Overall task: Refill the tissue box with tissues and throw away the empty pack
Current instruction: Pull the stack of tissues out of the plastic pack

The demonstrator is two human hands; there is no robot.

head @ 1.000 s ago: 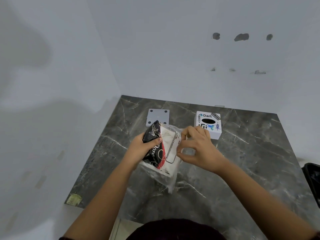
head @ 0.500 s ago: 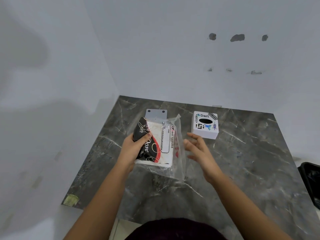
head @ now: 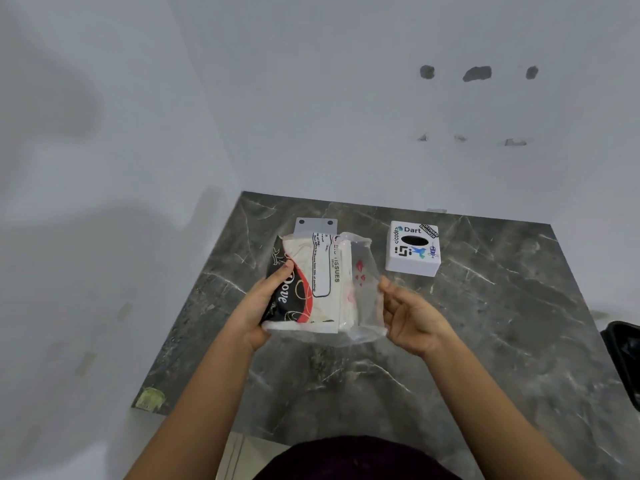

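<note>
My left hand (head: 263,306) grips the tissue pack (head: 311,289), a black, red and white plastic bag with white tissues inside, held flat above the marble table. The pack's clear, slack right end (head: 363,299) sticks out toward my right hand (head: 408,313), which is open with fingers curled beside that end, touching it or nearly so. The white cube tissue box (head: 412,249), with stickers and a dark oval slot on top, stands on the table behind my right hand.
A dark grey marble table (head: 485,323) sits in a corner of white walls. A small white plate with two holes (head: 316,225) lies behind the pack. A black bin (head: 623,358) shows at the right edge. A green patch (head: 149,398) marks the table's near left corner.
My right hand let go of the pack's top and moved down to its right end, opening. The left hand turned the pack flatter and lifted it slightly.
</note>
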